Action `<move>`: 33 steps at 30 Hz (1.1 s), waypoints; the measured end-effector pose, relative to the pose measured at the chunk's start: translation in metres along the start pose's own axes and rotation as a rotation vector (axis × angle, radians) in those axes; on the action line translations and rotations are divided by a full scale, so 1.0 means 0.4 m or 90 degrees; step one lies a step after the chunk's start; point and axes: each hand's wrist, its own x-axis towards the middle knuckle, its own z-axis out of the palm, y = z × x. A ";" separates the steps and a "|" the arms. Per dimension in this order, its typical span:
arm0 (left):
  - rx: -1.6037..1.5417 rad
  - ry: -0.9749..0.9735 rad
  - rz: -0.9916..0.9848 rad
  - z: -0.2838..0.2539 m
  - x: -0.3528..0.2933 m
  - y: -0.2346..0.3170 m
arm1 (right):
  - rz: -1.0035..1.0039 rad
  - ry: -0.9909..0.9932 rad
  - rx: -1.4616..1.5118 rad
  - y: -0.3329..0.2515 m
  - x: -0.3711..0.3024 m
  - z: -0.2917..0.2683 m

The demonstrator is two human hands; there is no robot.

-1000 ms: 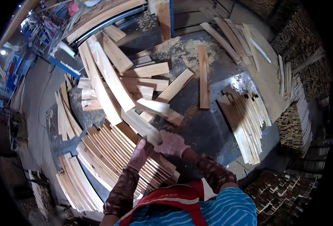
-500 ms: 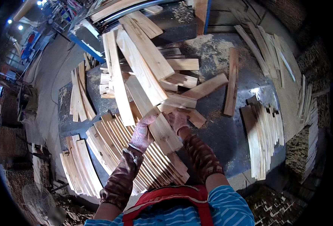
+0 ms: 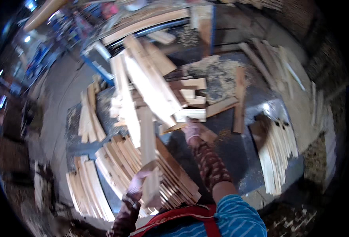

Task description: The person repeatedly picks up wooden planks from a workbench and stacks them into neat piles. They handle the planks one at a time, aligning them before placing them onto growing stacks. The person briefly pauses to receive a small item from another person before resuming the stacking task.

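My gloved left hand (image 3: 139,182) is closed on the edge of a narrow wooden board (image 3: 147,148), which slants away from me above a row of boards standing on edge (image 3: 174,173). My gloved right hand (image 3: 193,130) reaches to the near side of a loose pile. Its fingers meet the end of a short pale board (image 3: 191,115), but blur hides whether they grip it. Long bright boards (image 3: 148,81) lie across the top of the pile, running from the machine toward me.
A dark worktable (image 3: 229,158) with sawdust carries everything. Stacked boards (image 3: 275,150) stand at the right and more boards (image 3: 89,189) at the near left. A single brown board (image 3: 239,98) lies right of the pile. A blue-framed machine (image 3: 99,65) is at the far side.
My left hand has drawn the board nearer and to the left, away from the pile. The right hand has shifted slightly right and stays at the pile. The view has tilted and blurred.
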 end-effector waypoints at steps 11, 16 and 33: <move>0.082 0.043 0.056 -0.196 -0.127 -0.100 | 0.568 -0.003 0.934 0.013 -0.088 -0.166; -0.056 -0.006 0.058 -0.079 -0.066 -0.105 | 0.578 -0.065 0.800 0.105 -0.075 -0.268; -0.219 0.051 -0.001 -0.162 -0.047 -0.190 | 0.054 -0.156 0.098 0.069 -0.142 0.101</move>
